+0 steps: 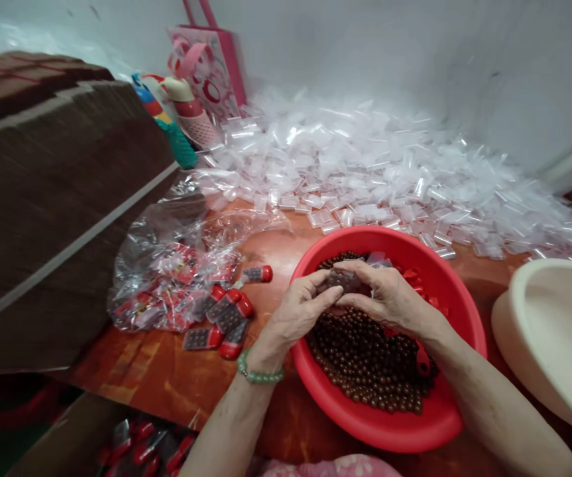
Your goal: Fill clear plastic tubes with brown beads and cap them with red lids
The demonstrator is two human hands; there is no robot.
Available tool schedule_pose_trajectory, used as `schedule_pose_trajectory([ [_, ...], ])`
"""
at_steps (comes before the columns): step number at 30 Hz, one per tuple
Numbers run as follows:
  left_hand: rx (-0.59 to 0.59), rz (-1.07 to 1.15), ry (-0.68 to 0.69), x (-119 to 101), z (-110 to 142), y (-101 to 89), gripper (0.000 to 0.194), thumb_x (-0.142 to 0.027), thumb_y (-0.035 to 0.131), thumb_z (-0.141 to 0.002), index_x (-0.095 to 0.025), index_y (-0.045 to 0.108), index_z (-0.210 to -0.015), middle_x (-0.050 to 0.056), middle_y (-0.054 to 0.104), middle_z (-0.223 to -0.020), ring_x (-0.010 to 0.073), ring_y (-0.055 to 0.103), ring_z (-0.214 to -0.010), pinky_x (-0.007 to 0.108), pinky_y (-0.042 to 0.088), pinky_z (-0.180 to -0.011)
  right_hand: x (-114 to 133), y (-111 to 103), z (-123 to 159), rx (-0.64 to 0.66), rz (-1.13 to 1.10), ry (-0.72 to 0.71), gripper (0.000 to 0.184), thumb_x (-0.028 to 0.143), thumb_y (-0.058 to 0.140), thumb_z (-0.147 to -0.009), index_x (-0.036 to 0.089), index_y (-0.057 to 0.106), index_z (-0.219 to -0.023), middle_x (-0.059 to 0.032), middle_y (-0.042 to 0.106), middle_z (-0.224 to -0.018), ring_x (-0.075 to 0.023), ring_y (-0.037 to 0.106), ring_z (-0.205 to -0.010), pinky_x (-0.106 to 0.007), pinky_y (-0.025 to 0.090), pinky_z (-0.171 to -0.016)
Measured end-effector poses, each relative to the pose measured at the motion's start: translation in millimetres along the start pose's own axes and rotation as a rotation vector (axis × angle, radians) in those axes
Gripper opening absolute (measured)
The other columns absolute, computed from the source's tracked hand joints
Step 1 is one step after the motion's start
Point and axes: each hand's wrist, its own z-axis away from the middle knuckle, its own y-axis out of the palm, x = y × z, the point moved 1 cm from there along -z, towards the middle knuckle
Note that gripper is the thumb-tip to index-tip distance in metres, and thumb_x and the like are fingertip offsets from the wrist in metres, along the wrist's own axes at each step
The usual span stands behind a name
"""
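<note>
Over a red basin (pixel 395 440), my left hand (pixel 308 301) and my right hand (pixel 382 291) pinch a small clear plastic case (pixel 348 281) between them. Dark beads show through the case's wall. Beneath the hands lie many shiny brown beads (pixel 375 364) heaped in the basin. Small red plastic caps (pixel 422 358) are among the beads, mostly on the basin's right side. To the left of the basin, several bead-filled cases with red ends (pixel 228 315) rest on the wooden table. A green bead bracelet circles my left wrist.
A crinkled clear bag (pixel 176 278) with red printed packets lies at the left, beside stacked brown cardboard (pixel 57 218). Empty clear cases (pixel 365 165) form a wide pile along the wall. A cream basin (pixel 554 344) stands at the right. Below the table edge, a box holds more red-ended cases (pixel 144 444).
</note>
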Motion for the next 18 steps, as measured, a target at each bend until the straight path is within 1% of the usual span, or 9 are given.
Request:
schedule_pose_trajectory([
  [3, -0.049, 0.079, -0.046, 0, -2, -2.2, 0.039, -0.039, 0.076, -0.08, -0.013, 0.067, -0.108, 0.009, 0.076, -0.102, 0.0174, 0.073, -0.081, 0.025, 0.057, -0.071, -1, -18, 11, 0.086, 0.205, 0.101, 0.04, 0.024, 0.065, -0.09, 0.023, 0.055, -0.129, -0.0055, 0.073, -0.104, -0.0188, 0.07, -0.088, -0.028, 0.05, -0.079],
  [5, -0.063, 0.138, -0.055, 1, -2, -3.4, 0.039, -0.042, 0.075, -0.08, -0.013, 0.065, -0.104, 0.009, 0.076, -0.096, 0.0173, 0.073, -0.078, 0.026, 0.057, -0.072, -9, -28, 26, 0.206, 0.391, 0.238, 0.023, 0.026, 0.062, -0.092, 0.02, 0.062, -0.113, -0.0049, 0.072, -0.089, -0.0202, 0.069, -0.079, -0.029, 0.048, -0.072],
  [6, -0.058, 0.165, -0.053, 1, -2, -4.0, 0.039, -0.043, 0.075, -0.08, -0.013, 0.065, -0.103, 0.01, 0.076, -0.096, 0.0178, 0.074, -0.078, 0.027, 0.057, -0.073, -16, -31, 35, 0.319, 0.462, 0.302, 0.013, 0.025, 0.061, -0.092, 0.02, 0.063, -0.104, -0.0052, 0.071, -0.086, -0.0206, 0.068, -0.077, -0.029, 0.047, -0.07],
  [7, -0.049, 0.189, -0.047, 2, -3, -4.6, 0.039, -0.044, 0.075, -0.081, -0.013, 0.065, -0.103, 0.011, 0.076, -0.096, 0.0185, 0.074, -0.079, 0.027, 0.057, -0.073, -23, -31, 44, 0.413, 0.534, 0.362, 0.011, 0.024, 0.062, -0.09, 0.019, 0.064, -0.1, -0.006, 0.071, -0.085, -0.0214, 0.068, -0.077, -0.029, 0.047, -0.069],
  [9, -0.024, 0.225, -0.042, 3, -3, -6.0, 0.039, -0.043, 0.073, -0.082, -0.013, 0.064, -0.105, 0.012, 0.076, -0.099, 0.02, 0.074, -0.082, 0.028, 0.057, -0.073, -39, -27, 61, 0.513, 0.687, 0.439, 0.01, 0.019, 0.062, -0.086, 0.019, 0.064, -0.096, -0.0078, 0.07, -0.09, -0.0232, 0.069, -0.084, -0.029, 0.047, -0.07],
  [11, -0.009, 0.257, -0.047, 4, -3, -7.4, 0.039, -0.042, 0.072, -0.084, -0.012, 0.065, -0.108, 0.013, 0.075, -0.1, 0.021, 0.074, -0.085, 0.029, 0.057, -0.074, -51, -18, 72, 0.529, 0.737, 0.456, 0.015, 0.013, 0.057, -0.085, 0.017, 0.064, -0.098, -0.011, 0.068, -0.101, -0.0219, 0.068, -0.084, -0.028, 0.046, -0.067],
  [12, -0.005, 0.273, -0.052, 4, -3, -8.1, 0.039, -0.041, 0.071, -0.085, -0.012, 0.065, -0.11, 0.014, 0.075, -0.101, 0.0216, 0.074, -0.086, 0.029, 0.058, -0.074, -54, -13, 75, 0.535, 0.755, 0.459, 0.018, 0.01, 0.054, -0.086, 0.017, 0.065, -0.099, -0.0107, 0.068, -0.102, -0.02, 0.068, -0.08, -0.027, 0.045, -0.065],
  [15, 0.002, 0.332, -0.058, 3, -3, -9.3, 0.041, -0.042, 0.072, -0.084, -0.012, 0.066, -0.11, 0.014, 0.076, -0.102, 0.0231, 0.075, -0.088, 0.03, 0.058, -0.076, -56, -1, 78, 0.554, 0.789, 0.465, 0.029, 0.002, 0.045, -0.084, 0.017, 0.066, -0.099, -0.01, 0.067, -0.099, -0.0169, 0.066, -0.07, -0.025, 0.041, -0.057],
  [18, 0.011, 0.377, -0.06, 2, -2, -9.3, 0.042, -0.045, 0.074, -0.082, -0.012, 0.067, -0.106, 0.014, 0.076, -0.101, 0.0239, 0.075, -0.087, 0.031, 0.059, -0.076, -54, 2, 77, 0.558, 0.816, 0.476, 0.035, -0.002, 0.043, -0.081, 0.017, 0.067, -0.098, -0.0104, 0.067, -0.097, -0.0171, 0.066, -0.068, -0.026, 0.04, -0.055],
])
